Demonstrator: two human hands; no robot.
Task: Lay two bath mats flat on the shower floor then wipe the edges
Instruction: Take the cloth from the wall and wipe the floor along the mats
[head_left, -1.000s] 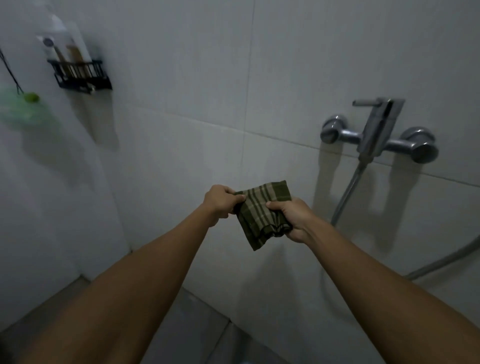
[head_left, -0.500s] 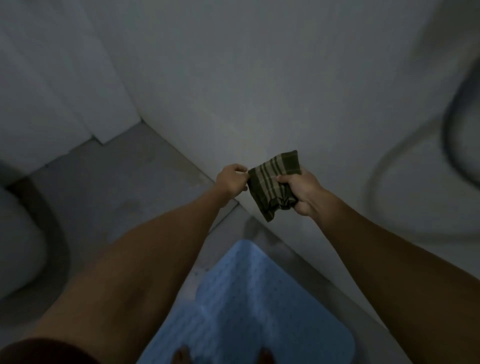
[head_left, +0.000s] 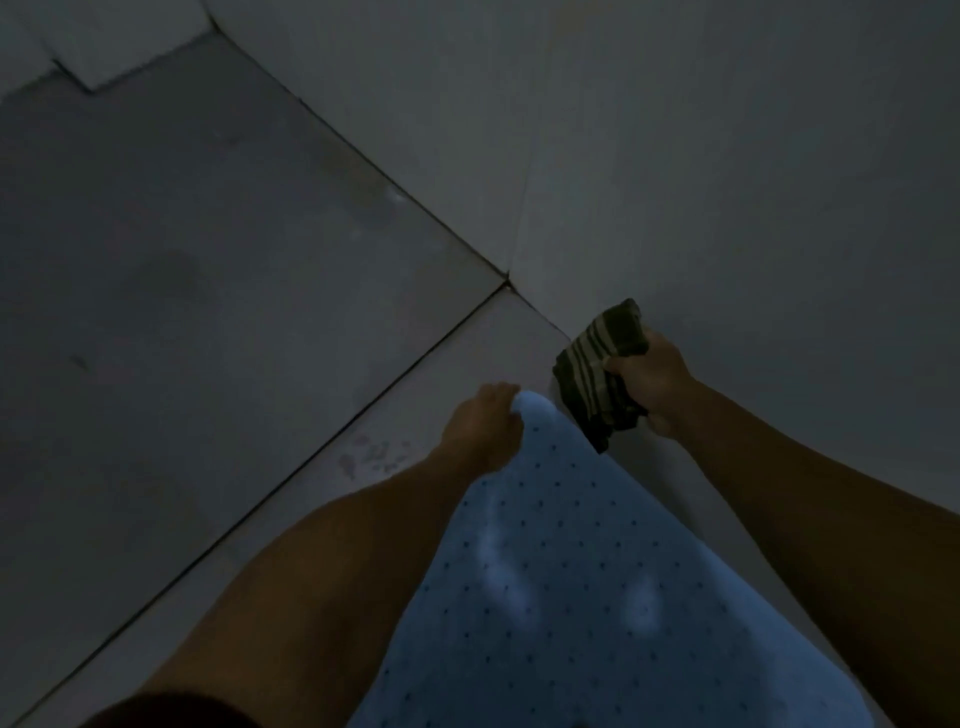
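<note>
Pinching the far rounded end of the blue bath mat, the left hand has its fingers curled over that edge, w/ the mat running from the hand back toward the person's body. So the mat's long axis lies roughly along the left forearm, a bit diagonal to the wall. It looks mostly down on the shower floor, tho the gripped tip may be slightly lifted; too dim to be sure.

The right hand is just to the right of the left one and slightly farther out, clenched around a bunched green striped cloth. The cloth hangs just beside the mat's tip, right where floor meets wall. Can't tell if it touches the tile.

Key relation: the mat edge to be wiped sits directly below and left of the cloth hand, so the right hand is the nearer one for wiping, while the left looks set to steady or flatten the end. My guess: the wipe would start at this tip and run back along the wall-side edge.

Only one mat is in view; a 2nd isn't visible.
</note>
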